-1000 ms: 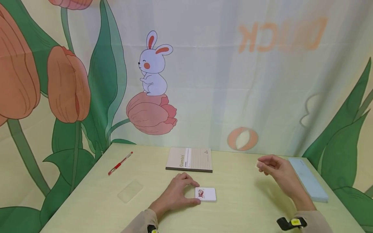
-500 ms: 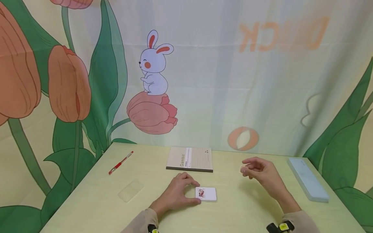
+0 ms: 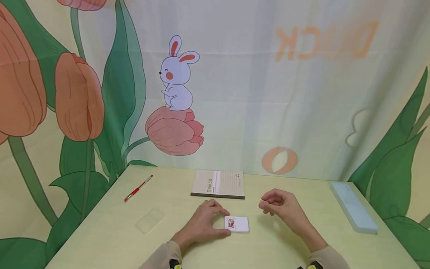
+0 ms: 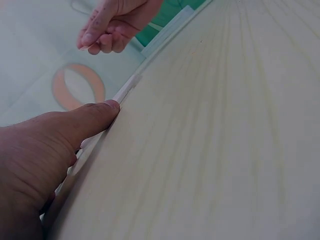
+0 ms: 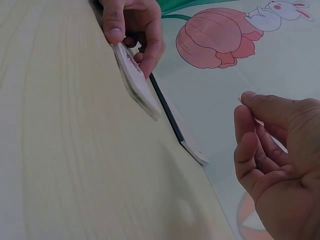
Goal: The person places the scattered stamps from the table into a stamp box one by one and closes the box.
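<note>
A small flat white rectangular case (image 3: 242,224), with a red printed picture at its left end, lies on the table. My left hand (image 3: 202,221) grips that end by its edges, thumb at the near side and fingers at the far side. To the right, my right hand (image 3: 285,210) is raised above the table and pinches a small pale square piece (image 3: 260,204) between thumb and forefinger. In the right wrist view, only a sliver of this piece (image 5: 239,99) shows past the thumb, apart from the case (image 5: 136,85). What is on the piece cannot be made out.
A notebook (image 3: 218,184) lies beyond the case, near the table's back edge. A red pen (image 3: 139,188) and a clear, thin rectangular cover (image 3: 150,220) lie at the left. A long pale blue box (image 3: 354,207) rests at the right edge. A printed curtain (image 3: 235,93) hangs behind.
My right hand has moved left from beside the blue box towards the white case, still pinching the pale piece. My left hand and the case have stayed in place.
</note>
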Available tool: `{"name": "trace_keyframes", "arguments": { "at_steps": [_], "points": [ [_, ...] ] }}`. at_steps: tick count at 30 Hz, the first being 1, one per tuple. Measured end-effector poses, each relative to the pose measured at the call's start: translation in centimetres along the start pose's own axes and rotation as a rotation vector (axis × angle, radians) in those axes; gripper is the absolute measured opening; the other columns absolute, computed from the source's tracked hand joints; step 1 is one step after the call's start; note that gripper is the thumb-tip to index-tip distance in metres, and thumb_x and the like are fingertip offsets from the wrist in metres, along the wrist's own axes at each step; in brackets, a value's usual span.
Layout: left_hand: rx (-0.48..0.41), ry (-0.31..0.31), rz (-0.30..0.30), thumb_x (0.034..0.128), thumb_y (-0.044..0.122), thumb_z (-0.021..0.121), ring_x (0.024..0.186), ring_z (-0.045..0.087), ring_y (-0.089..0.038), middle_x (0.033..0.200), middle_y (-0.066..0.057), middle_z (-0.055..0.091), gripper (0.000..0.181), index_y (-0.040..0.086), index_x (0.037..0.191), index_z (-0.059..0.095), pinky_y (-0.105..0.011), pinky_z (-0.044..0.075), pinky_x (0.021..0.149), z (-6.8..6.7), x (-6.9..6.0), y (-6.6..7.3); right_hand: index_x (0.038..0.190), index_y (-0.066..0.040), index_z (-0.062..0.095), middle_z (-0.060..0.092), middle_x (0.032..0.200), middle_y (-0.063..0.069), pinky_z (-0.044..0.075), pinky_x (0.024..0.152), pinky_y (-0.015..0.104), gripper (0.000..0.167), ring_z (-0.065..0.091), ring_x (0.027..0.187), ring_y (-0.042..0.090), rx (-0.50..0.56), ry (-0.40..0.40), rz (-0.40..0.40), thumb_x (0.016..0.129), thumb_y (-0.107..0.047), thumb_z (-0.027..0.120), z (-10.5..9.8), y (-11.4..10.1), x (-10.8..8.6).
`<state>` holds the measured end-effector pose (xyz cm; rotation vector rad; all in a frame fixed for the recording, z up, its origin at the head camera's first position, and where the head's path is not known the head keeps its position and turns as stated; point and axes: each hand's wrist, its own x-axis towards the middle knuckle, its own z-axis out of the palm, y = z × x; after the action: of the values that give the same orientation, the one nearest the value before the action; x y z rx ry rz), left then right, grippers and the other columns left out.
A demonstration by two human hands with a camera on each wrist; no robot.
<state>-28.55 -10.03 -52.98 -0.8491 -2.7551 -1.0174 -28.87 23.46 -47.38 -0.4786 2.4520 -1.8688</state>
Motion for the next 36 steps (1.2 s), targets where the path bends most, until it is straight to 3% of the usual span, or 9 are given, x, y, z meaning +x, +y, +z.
{"name": "trace_keyframes", "arguments": {
  "at_steps": [7, 17, 28, 36],
  "points": [
    [0.006, -0.005, -0.007, 0.0828, 0.058, 0.095, 0.123, 0.053, -0.014, 0.122, 0.013, 0.062, 0.053, 0.031, 0.127, 0.081, -0.047, 0.046, 0.114, -0.1, 0.0, 0.0, 0.113, 0.000, 0.074, 0.080, 0.097, 0.014, 0.060, 0.069, 0.033, 0.027, 0.072, 0.079, 0.027, 0.006, -0.007, 0.012, 0.097, -0.017, 0.088, 1.5, 0.8, 0.0],
    [-0.017, -0.010, -0.011, 0.0835, 0.060, 0.094, 0.123, 0.053, -0.014, 0.122, 0.013, 0.062, 0.053, 0.032, 0.126, 0.081, -0.048, 0.045, 0.114, -0.2, 0.1, 0.1, 0.113, 0.000, 0.078, 0.080, 0.100, 0.016, 0.051, 0.060, 0.023, 0.023, 0.066, 0.074, 0.015, -0.005, -0.107, 0.001, 0.099, -0.016, 0.086, 4.6, 2.1, 0.3],
    [-0.027, -0.010, -0.010, 0.0838, 0.058, 0.095, 0.124, 0.053, -0.014, 0.122, 0.011, 0.061, 0.051, 0.032, 0.125, 0.081, -0.048, 0.045, 0.114, 0.0, -0.3, 0.1, 0.111, -0.006, 0.082, 0.079, 0.097, 0.012, 0.050, 0.059, 0.023, 0.016, 0.065, 0.075, 0.017, -0.079, -0.140, 0.028, 0.100, -0.016, 0.086, 6.1, 1.8, 0.1],
    [-0.023, -0.006, -0.001, 0.0840, 0.057, 0.095, 0.123, 0.053, -0.014, 0.122, 0.010, 0.062, 0.052, 0.031, 0.126, 0.081, -0.047, 0.046, 0.113, -0.2, -0.2, 0.2, 0.102, -0.011, 0.082, 0.077, 0.090, 0.004, 0.051, 0.067, 0.022, 0.010, 0.065, 0.078, 0.015, -0.172, -0.121, 0.019, 0.097, -0.015, 0.089, 6.6, 1.7, 0.1]
  ]
}}
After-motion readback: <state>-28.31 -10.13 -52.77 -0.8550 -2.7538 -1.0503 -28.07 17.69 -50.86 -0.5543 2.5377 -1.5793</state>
